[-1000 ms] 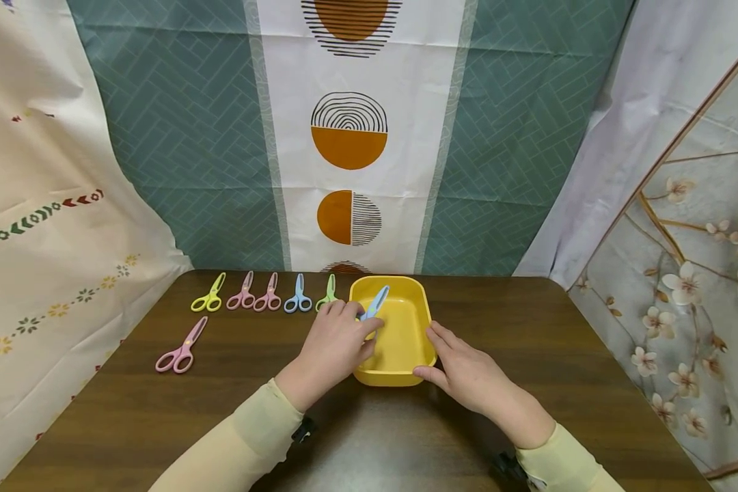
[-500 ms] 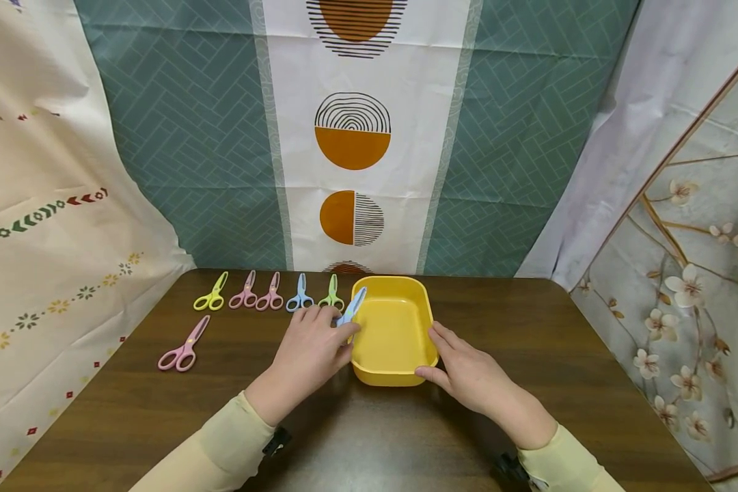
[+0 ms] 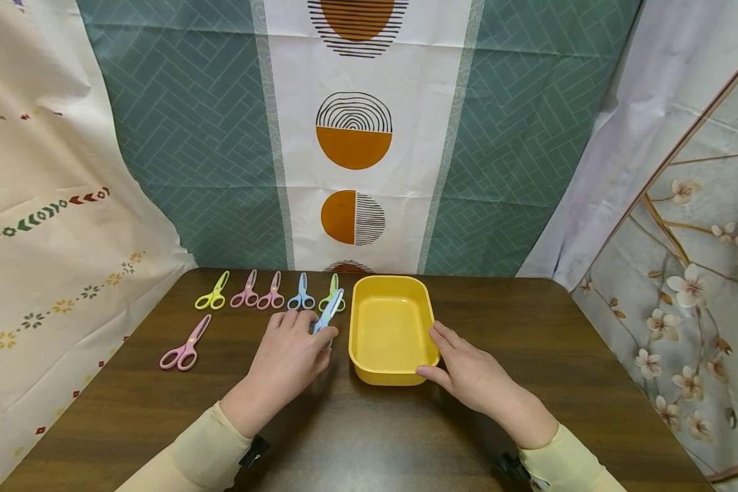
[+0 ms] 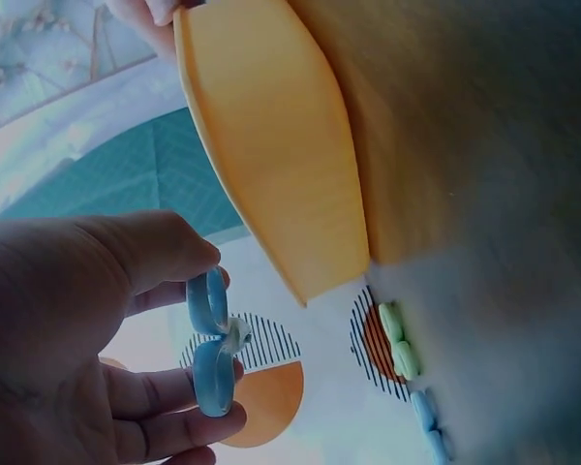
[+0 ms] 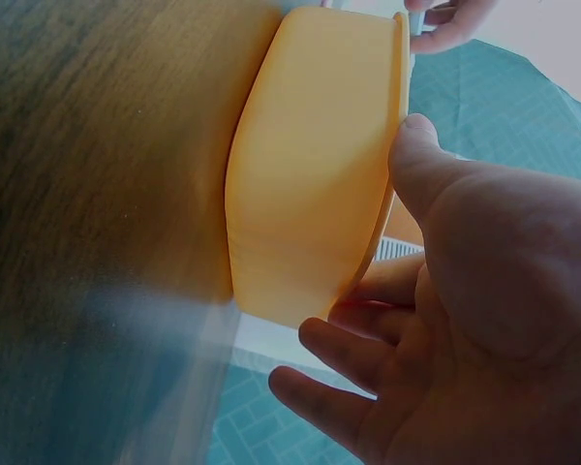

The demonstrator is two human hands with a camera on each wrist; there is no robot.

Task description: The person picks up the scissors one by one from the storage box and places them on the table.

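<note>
My left hand point(image 3: 290, 348) pinches a pair of light blue scissors point(image 3: 329, 313) by the handle loops, blades pointing up and away. In the left wrist view the scissors' blue loops point(image 4: 211, 373) sit between thumb and fingers. This hand is just left of a yellow rectangular bin point(image 3: 393, 335), whose visible floor is bare. My right hand point(image 3: 472, 370) rests against the bin's near right corner, thumb on the rim and the other fingers fairly straight along the outer side. In the right wrist view the bin's outer wall point(image 5: 310, 165) stands beside that thumb.
Along the table's far edge lie yellow scissors point(image 3: 212, 298), two pink pairs, blue scissors point(image 3: 301, 301) and green scissors point(image 3: 326, 303), the last partly behind the held pair. Larger pink scissors point(image 3: 181, 354) lie at the left of the dark wooden table point(image 3: 369, 437). Patterned curtains surround it.
My left hand, holding the blue scissors, has moved left from above the bin, past its left rim, to beside it. The right hand has stayed against the bin.
</note>
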